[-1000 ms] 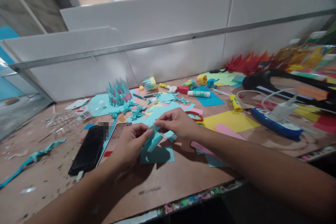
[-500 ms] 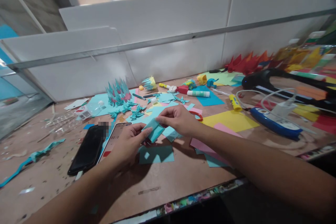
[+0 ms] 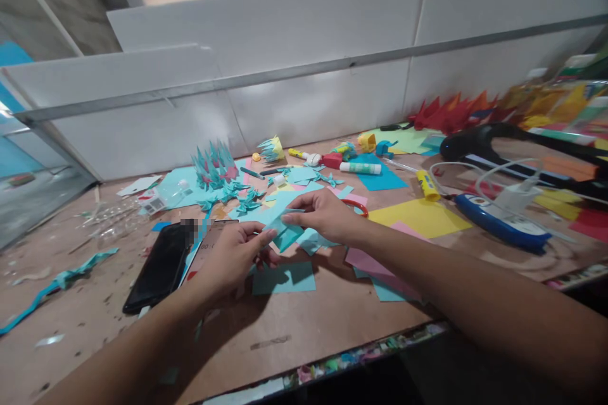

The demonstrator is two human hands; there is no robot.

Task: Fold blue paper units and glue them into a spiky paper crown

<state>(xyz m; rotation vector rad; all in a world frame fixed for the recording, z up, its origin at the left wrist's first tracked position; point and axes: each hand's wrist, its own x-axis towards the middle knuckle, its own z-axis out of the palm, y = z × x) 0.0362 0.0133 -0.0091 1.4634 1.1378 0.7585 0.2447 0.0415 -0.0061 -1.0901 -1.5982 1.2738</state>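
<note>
Left fingers (image 3: 260, 242): thumb and index pinching the near-left end of the folded paper (image 3: 288, 238), the others curled beneath it.
Right fingers (image 3: 299, 216): thumb and index pinching its upper, far-right part.
Folded paper's place: held between both hands, raised over the tabletop (image 3: 327, 326), above a flat teal sheet (image 3: 285, 280).
Long axis: slanting, as far as it shows, from low beside the left thumb up toward the right hand; the lower edge rises rightward, one end pointing away and right.
Clear bottle (image 3: 164, 195): crumpled, at the left, lying on its side.
Far-right bottles (image 3: 520, 92): amber colour shows there, too blurred to tell whether it is liquid.
Left forearm (image 3: 147, 335): entering from the lower left, reaching forward and right, just beside the black phone (image 3: 154, 269).
Right forearm (image 3: 451, 291): entering from the lower right, reaching forward and left, wrist above pink paper (image 3: 373, 264).
</note>
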